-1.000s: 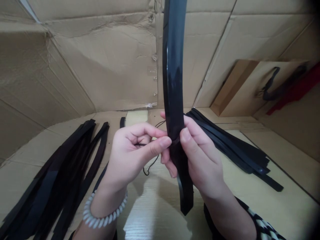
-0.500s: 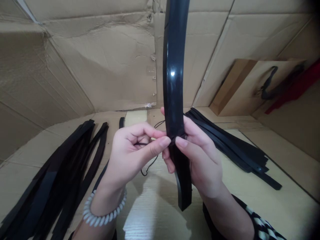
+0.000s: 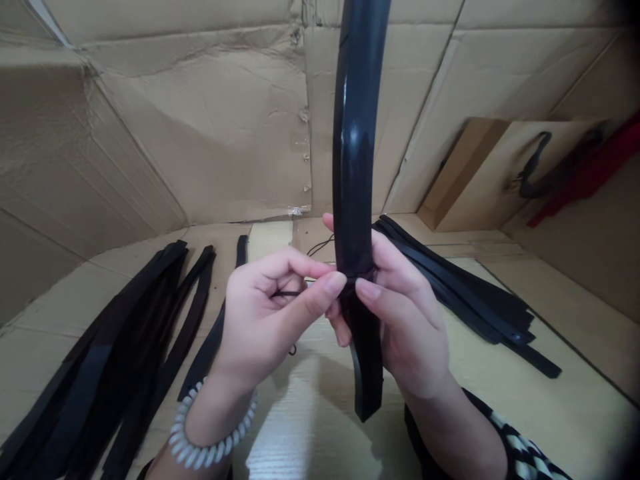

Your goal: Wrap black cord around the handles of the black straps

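Now my right hand (image 3: 405,320) grips the upright black strap (image 3: 356,173), fingers clamped round it near its lower end, above the tabletop (image 3: 500,393). My left hand (image 3: 265,313) pinches a thin black cord (image 3: 286,293) against the strap. More straps lie left (image 3: 125,347) and right (image 3: 460,287).

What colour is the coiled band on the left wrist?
White: the coiled band circles the left hand's wrist, clearest in the head view.

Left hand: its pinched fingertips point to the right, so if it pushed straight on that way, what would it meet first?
The upright black strap: the left hand already touches it, opposite the right hand.
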The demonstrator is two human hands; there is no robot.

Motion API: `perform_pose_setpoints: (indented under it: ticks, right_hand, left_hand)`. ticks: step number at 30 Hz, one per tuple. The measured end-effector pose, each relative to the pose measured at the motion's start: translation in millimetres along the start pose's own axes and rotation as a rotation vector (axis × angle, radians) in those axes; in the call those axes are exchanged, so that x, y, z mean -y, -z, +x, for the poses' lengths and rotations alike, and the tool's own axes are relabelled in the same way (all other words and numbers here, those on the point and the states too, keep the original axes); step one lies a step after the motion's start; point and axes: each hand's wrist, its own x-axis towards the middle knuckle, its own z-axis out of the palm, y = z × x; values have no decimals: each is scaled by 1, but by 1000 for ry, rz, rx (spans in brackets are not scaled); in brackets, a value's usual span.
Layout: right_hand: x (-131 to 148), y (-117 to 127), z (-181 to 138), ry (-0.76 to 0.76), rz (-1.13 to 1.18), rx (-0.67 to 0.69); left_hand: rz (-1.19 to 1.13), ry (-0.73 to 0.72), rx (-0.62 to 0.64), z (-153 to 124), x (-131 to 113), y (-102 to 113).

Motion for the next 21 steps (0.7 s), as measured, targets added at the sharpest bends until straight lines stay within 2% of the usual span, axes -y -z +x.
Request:
perform_pose_setpoints:
  ticks: [8,13,17,21]
  right_hand:
    - [-3,3,0,14,17,38]
    - [-4,1,1,29,47,35]
    - [-5,1,1,28,35,19]
    - [-4,2,-1,45,-8,9]
  left_hand:
    - [-156,45,43,2,3,1]
    - [-176,60,66,2,3,3]
    - [-119,33,46,1,3,2]
    - [63,-39,-39,-3,1,-4]
